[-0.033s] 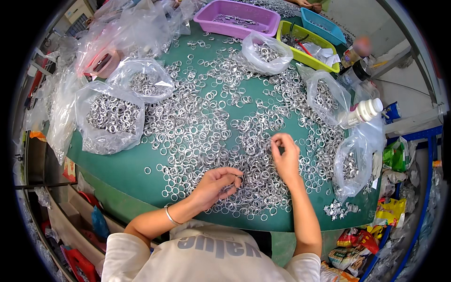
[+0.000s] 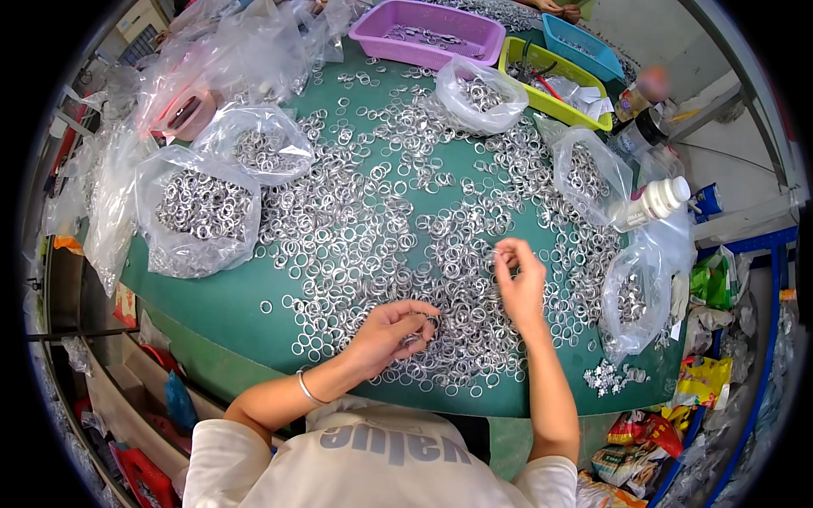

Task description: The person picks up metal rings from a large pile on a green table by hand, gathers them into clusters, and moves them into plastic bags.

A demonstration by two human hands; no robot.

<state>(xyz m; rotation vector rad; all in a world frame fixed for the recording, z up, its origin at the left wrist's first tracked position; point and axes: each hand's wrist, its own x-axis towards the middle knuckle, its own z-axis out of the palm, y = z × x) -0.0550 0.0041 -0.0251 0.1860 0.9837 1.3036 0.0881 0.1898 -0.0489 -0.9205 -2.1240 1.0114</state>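
Green surface (image 2: 229, 309) is basically buried in loose silver metal rings (image 2: 373, 229). The person's left hand (image 2: 391, 332) is curled shut around a small bunch of those rings, low over the pile near the front edge. The right hand (image 2: 518, 279) is up a bit, fingertips pinched on what looks like a single ring. Clear plastic bags of rings (image 2: 199, 212) sit around the pile, with a purple tray (image 2: 428, 32) at the back.

The scene is evenly and brightly lit; only soft shadows are cast. Glare is seen on the clear plastic bags (image 2: 199, 216) at upper left. Straight edges are bent toward the black rim, where detail is blurred.
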